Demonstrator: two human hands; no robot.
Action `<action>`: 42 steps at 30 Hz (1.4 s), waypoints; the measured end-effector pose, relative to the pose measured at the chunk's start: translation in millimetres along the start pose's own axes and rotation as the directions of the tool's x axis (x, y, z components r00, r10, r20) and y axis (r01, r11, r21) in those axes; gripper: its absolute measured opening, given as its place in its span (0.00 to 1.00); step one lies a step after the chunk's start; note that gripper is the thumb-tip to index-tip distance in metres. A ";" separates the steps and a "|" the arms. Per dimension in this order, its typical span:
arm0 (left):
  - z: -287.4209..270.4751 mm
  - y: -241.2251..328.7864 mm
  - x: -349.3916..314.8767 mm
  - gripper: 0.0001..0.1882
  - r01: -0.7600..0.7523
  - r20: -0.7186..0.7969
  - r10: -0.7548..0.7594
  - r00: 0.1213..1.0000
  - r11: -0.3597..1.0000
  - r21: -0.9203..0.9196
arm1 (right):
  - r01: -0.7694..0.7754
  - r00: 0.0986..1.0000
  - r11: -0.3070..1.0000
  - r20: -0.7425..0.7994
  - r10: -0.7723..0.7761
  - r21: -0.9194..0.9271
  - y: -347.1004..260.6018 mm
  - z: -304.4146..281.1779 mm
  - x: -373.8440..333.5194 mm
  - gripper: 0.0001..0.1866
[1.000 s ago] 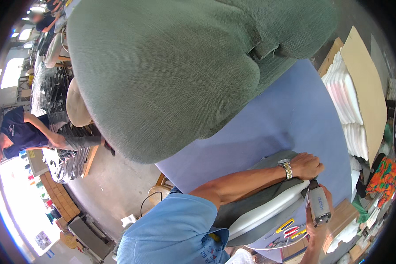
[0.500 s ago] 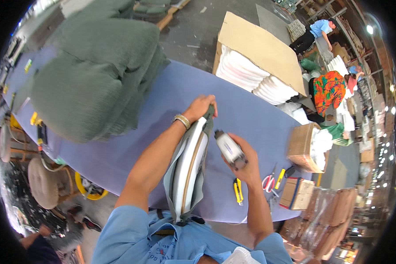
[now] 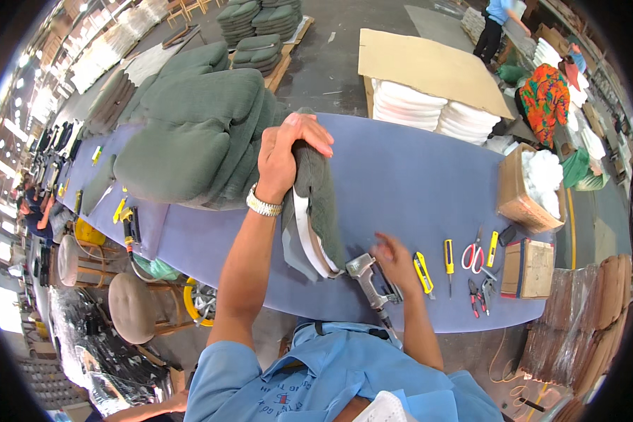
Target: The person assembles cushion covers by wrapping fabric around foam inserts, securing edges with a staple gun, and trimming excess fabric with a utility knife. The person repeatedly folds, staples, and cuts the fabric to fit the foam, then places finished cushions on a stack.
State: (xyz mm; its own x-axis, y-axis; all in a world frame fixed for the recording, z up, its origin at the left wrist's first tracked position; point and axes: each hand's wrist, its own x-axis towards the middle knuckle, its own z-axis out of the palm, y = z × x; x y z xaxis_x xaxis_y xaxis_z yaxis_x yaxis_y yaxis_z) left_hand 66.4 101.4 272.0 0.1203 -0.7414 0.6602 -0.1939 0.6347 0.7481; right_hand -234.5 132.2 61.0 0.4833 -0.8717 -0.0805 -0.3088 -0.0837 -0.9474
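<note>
My left grip [image 3: 293, 144] clasps the far end of the green cushion [image 3: 318, 190], which stands on edge toward its five o'clock. My right grip [image 3: 394, 261], fingers loosely parted, has the staple gun [image 3: 363, 273] just beside it at eight o'clock, on the table [image 3: 422, 197].

Nail gun [image 3: 363, 269]: held up in your right grip half a second ago; now down on the counter [image 3: 415, 186], just beside the cushion [image 3: 318, 193]. Your right grip [image 3: 396, 261] has loosened, fingers spread near the tool; contact unclear. Cushion: near end previously against your shirt [image 3: 330, 352], now apart from it; its green fabric side has turned into view. Your left grip [image 3: 287, 155] has changed from bunched fingers to a flatter hand laid over the far end.
</note>
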 end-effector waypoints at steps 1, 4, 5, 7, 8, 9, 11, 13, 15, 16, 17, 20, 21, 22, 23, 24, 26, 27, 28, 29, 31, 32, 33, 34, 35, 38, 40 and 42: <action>3.9 2.1 -7.1 0.35 0.006 0.006 -0.005 1.000 0.999 -0.045 | 0.056 0.997 0.998 -0.046 -0.056 -0.005 -22.5 -15.6 17.5 0.29; 23.7 10.4 -26.7 0.36 -0.003 -0.130 -0.012 0.991 0.994 -0.110 | 0.234 0.968 0.967 -0.116 -0.222 0.105 -119.7 -46.8 56.0 0.26; 27.3 13.0 -32.0 0.36 0.006 -0.115 -0.021 0.993 0.992 -0.123 | 0.366 0.928 0.915 -0.134 -0.347 0.170 -153.5 -52.6 63.4 0.26; 27.5 21.0 -42.6 0.36 0.029 -0.083 -0.039 0.996 0.992 -0.125 | 0.535 0.845 0.799 -0.167 -0.509 0.273 -200.3 -48.9 82.5 0.26; 34.0 30.7 -46.8 0.34 0.081 -0.171 -0.088 0.981 0.996 -0.048 | 0.578 0.815 0.757 -0.182 -0.550 0.305 -217.1 -45.3 93.1 0.28; 45.8 42.4 -50.6 0.33 0.142 -0.256 -0.131 0.958 0.990 0.026 | 0.617 0.785 0.709 -0.202 -0.586 0.340 -226.1 -38.5 99.4 0.30; 53.7 57.3 -66.7 0.27 0.160 -0.317 -0.082 0.945 0.960 0.230 | 0.578 0.811 0.710 -0.194 -0.551 0.402 -221.5 -7.8 110.1 0.30; 55.8 69.9 -94.1 0.35 0.181 -0.208 -0.119 0.971 0.931 0.317 | 0.484 0.862 0.711 -0.139 -0.487 0.510 -204.9 30.1 116.3 0.30; 53.7 93.0 -113.6 0.46 0.206 -0.143 -0.163 0.976 0.901 0.381 | 0.349 0.910 0.714 -0.038 -0.413 0.607 -184.0 67.9 107.9 0.30; 54.6 112.3 -113.9 0.51 0.213 -0.116 -0.182 0.977 0.887 0.410 | 0.300 0.926 0.716 -0.011 -0.378 0.630 -176.1 80.4 106.0 0.30; 54.2 118.8 -119.6 0.55 0.242 -0.105 -0.218 0.970 0.874 0.422 | 0.289 0.933 0.738 -0.006 -0.361 0.610 -173.1 84.9 105.7 0.30; 43.0 122.4 -137.3 0.68 0.356 -0.073 -0.363 0.929 0.820 0.447 | 0.296 0.938 0.763 -0.025 -0.345 0.575 -169.3 91.9 103.9 0.29; 45.9 122.6 -140.1 0.71 0.368 -0.080 -0.369 0.926 0.836 0.408 | 0.309 0.936 0.767 -0.037 -0.350 0.563 -171.7 90.5 104.2 0.29; 50.5 122.8 -138.2 0.70 0.368 -0.101 -0.359 0.928 0.835 0.409 | 0.382 0.909 0.745 -0.079 -0.409 0.547 -175.5 86.8 108.0 0.29; 56.2 122.2 -136.5 0.68 0.374 -0.124 -0.355 0.927 0.833 0.409 | 0.447 0.880 0.722 -0.115 -0.461 0.528 -187.1 79.6 110.9 0.29; 61.2 123.8 -135.8 0.66 0.381 -0.152 -0.349 0.925 0.829 0.410 | 0.509 0.846 0.695 -0.147 -0.512 0.508 -199.6 73.1 110.1 0.29; 67.7 122.9 -130.9 0.63 0.472 -0.186 -0.433 0.882 0.805 0.361 | 0.532 0.807 0.648 -0.097 -0.582 0.545 -225.5 59.6 105.0 0.28; 70.9 120.0 -126.9 0.62 0.506 -0.196 -0.466 0.863 0.797 0.330 | 0.551 0.780 0.623 -0.077 -0.621 0.554 -232.5 51.9 105.8 0.28; 73.3 117.0 -126.5 0.61 0.485 -0.191 -0.447 0.874 0.792 0.370 | 0.488 0.815 0.691 0.005 -0.579 0.533 -233.2 46.6 108.1 0.28; 77.3 112.5 -129.1 0.60 0.466 -0.182 -0.430 0.884 0.788 0.403 | 0.418 0.847 0.758 0.085 -0.524 0.500 -231.3 40.3 109.6 0.29; 82.7 107.1 -126.3 0.58 0.435 -0.162 -0.408 0.899 0.779 0.452 | 0.400 0.864 0.771 0.076 -0.497 0.496 -228.7 39.9 112.3 0.33; 84.0 107.3 -122.3 0.58 0.424 -0.149 -0.404 0.903 0.778 0.463 | 0.419 0.860 0.781 0.072 -0.505 0.464 -228.2 36.7 112.4 0.34; 84.9 106.5 -119.7 0.57 0.415 -0.137 -0.401 0.906 0.776 0.475 | 0.436 0.856 0.789 0.071 -0.512 0.433 -229.3 31.9 113.0 0.35; 85.6 104.0 -119.3 0.56 0.377 -0.102 -0.379 0.920 0.781 0.498 | 0.451 0.852 0.797 0.071 -0.519 0.402 -228.9 28.6 114.7 0.36; 84.3 103.0 -119.3 0.56 0.336 -0.069 -0.355 0.932 0.780 0.528 | 0.485 0.833 0.779 0.062 -0.550 0.398 -229.2 29.5 117.8 0.36; 86.2 105.4 -113.2 0.53 0.248 0.015 -0.324 0.946 0.752 0.610 | 0.357 0.853 0.877 0.269 -0.446 0.322 -233.9 16.6 125.0 0.38; 86.6 107.1 -107.1 0.50 0.194 0.054 -0.295 0.954 0.743 0.640 | 0.308 0.850 0.893 0.327 -0.413 0.328 -234.5 15.0 135.3 0.40; 87.8 106.9 -101.6 0.46 0.133 0.080 -0.239 0.968 0.753 0.644 | 0.239 0.850 0.899 0.369 -0.376 0.367 -232.9 13.5 145.1 0.40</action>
State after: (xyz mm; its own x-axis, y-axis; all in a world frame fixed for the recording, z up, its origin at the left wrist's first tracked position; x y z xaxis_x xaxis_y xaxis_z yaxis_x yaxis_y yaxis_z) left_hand -52.1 225.3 278.9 0.0852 -0.8864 0.4550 -0.7575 0.2390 0.6075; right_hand -81.4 31.8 265.8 0.8292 -0.5313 0.1738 0.1385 -0.1060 -0.9847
